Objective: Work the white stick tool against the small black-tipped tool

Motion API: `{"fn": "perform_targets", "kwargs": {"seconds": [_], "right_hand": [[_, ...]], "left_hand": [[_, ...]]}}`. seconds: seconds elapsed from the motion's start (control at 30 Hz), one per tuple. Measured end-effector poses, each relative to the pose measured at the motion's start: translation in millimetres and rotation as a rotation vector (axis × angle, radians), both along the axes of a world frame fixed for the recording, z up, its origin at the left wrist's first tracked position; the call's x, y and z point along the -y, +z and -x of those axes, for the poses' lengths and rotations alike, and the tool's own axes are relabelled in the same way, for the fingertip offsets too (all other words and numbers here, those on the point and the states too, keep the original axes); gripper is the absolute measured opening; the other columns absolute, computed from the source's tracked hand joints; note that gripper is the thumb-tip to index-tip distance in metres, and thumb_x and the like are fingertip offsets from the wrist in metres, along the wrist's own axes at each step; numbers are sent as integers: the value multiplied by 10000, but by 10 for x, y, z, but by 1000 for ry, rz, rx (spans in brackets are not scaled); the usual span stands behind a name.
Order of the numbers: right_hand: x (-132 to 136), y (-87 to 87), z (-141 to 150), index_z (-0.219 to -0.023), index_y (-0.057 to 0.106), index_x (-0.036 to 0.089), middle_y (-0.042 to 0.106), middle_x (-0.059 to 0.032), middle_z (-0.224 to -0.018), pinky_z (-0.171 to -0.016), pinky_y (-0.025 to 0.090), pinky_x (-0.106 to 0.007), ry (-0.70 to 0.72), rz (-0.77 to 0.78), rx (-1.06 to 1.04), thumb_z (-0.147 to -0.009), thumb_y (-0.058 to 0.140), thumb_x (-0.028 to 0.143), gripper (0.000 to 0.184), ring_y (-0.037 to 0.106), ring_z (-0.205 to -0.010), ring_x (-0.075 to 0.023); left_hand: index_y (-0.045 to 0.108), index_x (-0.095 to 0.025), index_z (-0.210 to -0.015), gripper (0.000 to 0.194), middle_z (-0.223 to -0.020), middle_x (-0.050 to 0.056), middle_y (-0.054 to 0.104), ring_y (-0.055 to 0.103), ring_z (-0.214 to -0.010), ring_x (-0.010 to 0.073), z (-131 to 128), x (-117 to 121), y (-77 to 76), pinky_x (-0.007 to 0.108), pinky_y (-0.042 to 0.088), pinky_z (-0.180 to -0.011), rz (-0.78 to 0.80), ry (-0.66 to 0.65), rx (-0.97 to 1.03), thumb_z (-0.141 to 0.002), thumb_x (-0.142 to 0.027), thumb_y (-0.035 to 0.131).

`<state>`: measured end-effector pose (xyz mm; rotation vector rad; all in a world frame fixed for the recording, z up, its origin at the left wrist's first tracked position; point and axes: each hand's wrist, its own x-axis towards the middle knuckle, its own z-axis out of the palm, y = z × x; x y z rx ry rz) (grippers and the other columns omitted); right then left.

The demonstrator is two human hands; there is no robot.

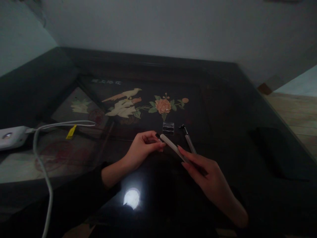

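Observation:
My right hand (205, 173) grips a slim pale stick (173, 146) with a rounded end, thumb and fingers pinched along its lower part. It slants up and left toward my left hand (141, 148). The fingertips of that hand are closed on a small dark piece (158, 135) beside the stick's rounded end. Whether the two touch I cannot tell. Just beyond my hands a small clear case (168, 128) with dark bars inside lies on the table. To its right is a slender metallic handle (189, 140) with a black, bent head, partly hidden behind my right hand.
The dark, glossy table (223, 132) bears a bird-and-flower inlay (163, 105). At the left are a white device (12, 137), its white cable (41, 158) and a yellow tag (71, 132). A dark flat shape (279, 152) lies at the right. A pale wall (158, 26) stands behind.

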<state>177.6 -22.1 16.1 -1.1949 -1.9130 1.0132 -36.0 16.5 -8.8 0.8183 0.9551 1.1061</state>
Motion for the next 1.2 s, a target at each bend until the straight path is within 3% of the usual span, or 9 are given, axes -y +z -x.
{"fn": "perform_targets", "kwargs": {"seconds": [0.27,0.63,1.0,1.2], "right_hand": [[7,-32,-22,-1257,624,250,684,-33,-1223,-862,584,-291,-14,-2,10,-879,578,123,401,685,-1063,-192],[26,-29,43,-1279,606,258,655,-35,-1270,-904,566,-298,-3,15,-49,-891,570,130,410,662,-1106,-190],[5,-22,-19,-1262,617,282,683,-28,-1230,-893,579,-349,-20,27,-8,-885,578,143,403,679,-1073,-207],[1,-7,8,-1262,624,261,688,-45,-1220,-855,592,-339,-19,32,7,-886,571,154,394,700,-1020,-213]], "left_hand": [[609,-132,-612,205,-549,-19,637,562,-511,71,-10,7,45,176,440,-526,-9,66,-4,-613,-187,808],[625,-125,-633,177,-604,-9,658,574,-520,85,-74,51,121,204,483,-540,11,-165,-56,-603,-174,793],[600,-136,-610,236,-551,-20,628,551,-514,71,-27,-5,82,178,430,-524,-20,91,0,-600,-206,825],[608,-134,-621,229,-552,-21,634,559,-509,73,-26,-6,63,176,439,-519,-4,18,3,-599,-200,826]]}}
